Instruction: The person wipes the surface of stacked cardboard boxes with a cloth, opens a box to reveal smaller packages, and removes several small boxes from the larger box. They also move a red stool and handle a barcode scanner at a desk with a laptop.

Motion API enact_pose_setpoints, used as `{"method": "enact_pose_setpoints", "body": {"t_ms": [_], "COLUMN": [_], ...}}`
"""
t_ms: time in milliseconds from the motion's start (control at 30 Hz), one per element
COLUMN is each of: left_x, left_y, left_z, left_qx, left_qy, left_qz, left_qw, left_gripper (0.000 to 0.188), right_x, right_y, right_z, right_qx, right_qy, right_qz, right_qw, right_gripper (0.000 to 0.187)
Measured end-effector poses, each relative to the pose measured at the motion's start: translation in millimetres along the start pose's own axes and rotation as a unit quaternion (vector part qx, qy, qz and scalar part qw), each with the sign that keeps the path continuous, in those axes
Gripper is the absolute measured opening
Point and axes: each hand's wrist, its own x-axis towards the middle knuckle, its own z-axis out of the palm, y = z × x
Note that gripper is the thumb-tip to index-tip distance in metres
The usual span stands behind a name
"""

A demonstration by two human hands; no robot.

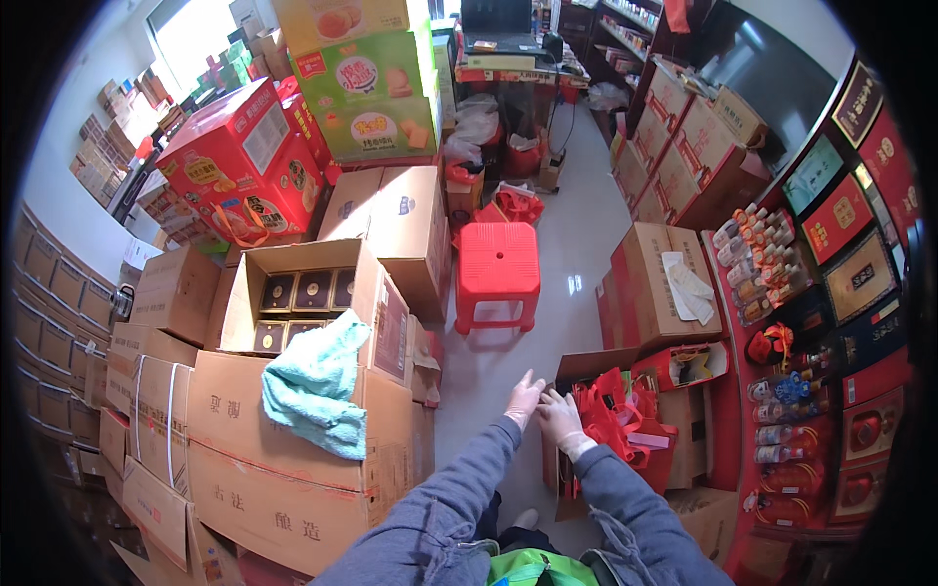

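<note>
My left hand reaches forward over the tiled floor, fingers stretched out, with nothing visible in it. Close beside it, my right hand has its fingers extended and slightly apart at the left edge of an open carton. The fingertips of the two hands come near each other; I cannot tell if they touch. Red bags fill that carton, just right of my right hand. A red plastic stool stands farther ahead.
At left, a turquoise towel drapes over an open box of dark square packs on stacked cartons. Colourful gift boxes rise behind. At right, a closed carton stands before a red shelf of bottles. A desk is far ahead.
</note>
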Motion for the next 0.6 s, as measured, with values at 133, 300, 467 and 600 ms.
{"method": "enact_pose_setpoints", "body": {"t_ms": [133,300,467,600], "left_x": [-8.4,-19.2,-20.0,-8.4], "left_y": [22.7,35.1,68.6,104.2], "left_z": [-20.4,-57.7,-101.6,-131.7], "left_qx": [-0.155,-0.094,-0.112,-0.094], "left_qy": [-0.018,-0.008,0.083,0.163], "left_qz": [0.001,0.010,0.079,0.079], "left_qw": [0.988,0.995,0.987,0.979], "left_gripper": [0.032,0.021,0.006,0.019], "right_x": [35.2,37.9,38.1,53.4], "right_y": [-29.7,-30.1,-4.7,25.2], "right_z": [-36.6,-63.0,-74.7,-96.2], "right_qx": [-0.050,-0.019,0.044,0.084], "right_qy": [0.060,0.109,0.191,0.164], "right_qz": [-0.003,0.018,0.059,0.084], "right_qw": [0.997,0.994,0.979,0.979], "right_gripper": [0.017,0.023,0.017,0.016]}}
